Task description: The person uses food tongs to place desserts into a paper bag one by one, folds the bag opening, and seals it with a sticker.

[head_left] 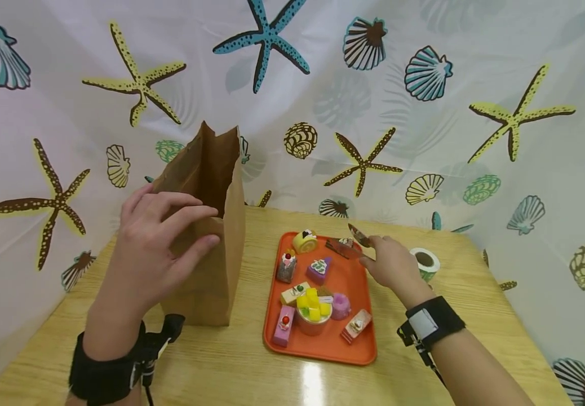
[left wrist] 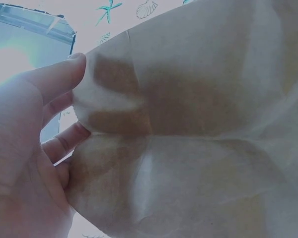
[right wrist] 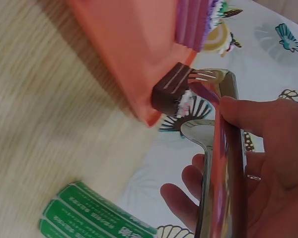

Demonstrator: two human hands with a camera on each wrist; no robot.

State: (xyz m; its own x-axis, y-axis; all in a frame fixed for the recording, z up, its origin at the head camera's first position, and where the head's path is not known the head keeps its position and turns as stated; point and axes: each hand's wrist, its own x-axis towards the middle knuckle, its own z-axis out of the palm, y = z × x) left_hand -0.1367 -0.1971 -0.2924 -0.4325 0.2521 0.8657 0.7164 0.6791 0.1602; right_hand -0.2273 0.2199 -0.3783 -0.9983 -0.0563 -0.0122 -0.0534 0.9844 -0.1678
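Observation:
My left hand [head_left: 163,237] holds the near rim of a brown paper bag [head_left: 231,265] standing open-topped, thumb outside and fingers over the edge. In the left wrist view, the paper wall [left wrist: 198,168] fills most of the picture beside the hand. My right hand [head_left: 391,262] grips metal serving tongs [right wrist: 231,163], one end a fork, the other a spoon. Their two ends stand apart around a dark brown toy cake [right wrist: 166,94] at the far right corner of the orange tray [head_left: 343,349]. The fork tines overlap the cake's edge.
On the tray sit several toy sweets: a yellow roll cake [head_left: 304,243], a purple slice [head_left: 318,270], a cup with yellow cubes [head_left: 313,321], a pink ring-shaped piece [head_left: 340,305] and a pink layered cake [head_left: 357,327]. A green-and-white roll [head_left: 428,273] stands right of the tray. Patterned cloth [head_left: 282,107] surrounds the table.

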